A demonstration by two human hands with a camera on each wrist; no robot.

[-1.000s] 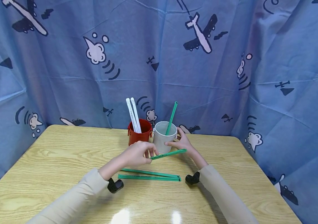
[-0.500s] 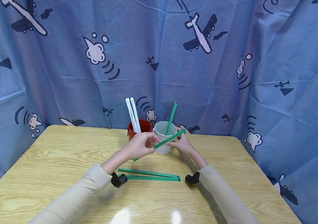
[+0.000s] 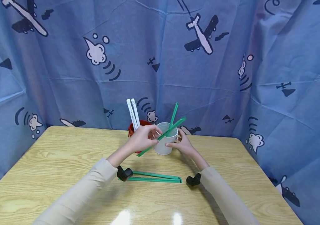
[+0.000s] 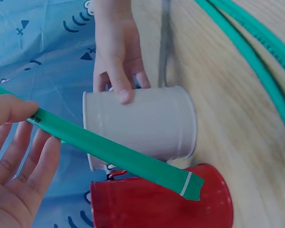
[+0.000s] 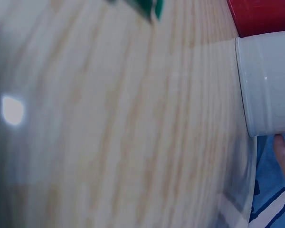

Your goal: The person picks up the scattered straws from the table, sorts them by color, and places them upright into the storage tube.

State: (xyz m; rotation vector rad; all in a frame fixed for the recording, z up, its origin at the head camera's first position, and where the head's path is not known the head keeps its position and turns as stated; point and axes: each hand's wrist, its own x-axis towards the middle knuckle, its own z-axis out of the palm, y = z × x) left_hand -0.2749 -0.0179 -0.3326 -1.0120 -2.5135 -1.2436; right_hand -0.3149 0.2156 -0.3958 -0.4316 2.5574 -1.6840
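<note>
A wrapped green straw (image 3: 180,122) slants across the front of a white bucket (image 3: 162,147), its upper end over the bucket's mouth. My left hand (image 3: 143,137) pinches it between thumb and fingers; in the left wrist view its lower end (image 4: 185,184) points past the red bucket (image 4: 156,206). With thumb in front and fingers at the right side, my right hand (image 3: 186,146) grips the white bucket. Another green straw (image 3: 174,112) leans inside that bucket. Two white-wrapped straws (image 3: 132,112) stand in the red bucket, which the left hand partly hides.
Several green straws (image 3: 154,179) lie on the wooden table (image 3: 64,162) in front of the buckets, partly behind the left wrist's camera (image 3: 124,173). A blue patterned curtain (image 3: 137,62) hangs behind the table and at both sides.
My left hand has risen and moved right and forward with the green straw, which now tilts more steeply, its upper end above the white bucket. The right hand stays on the bucket.
</note>
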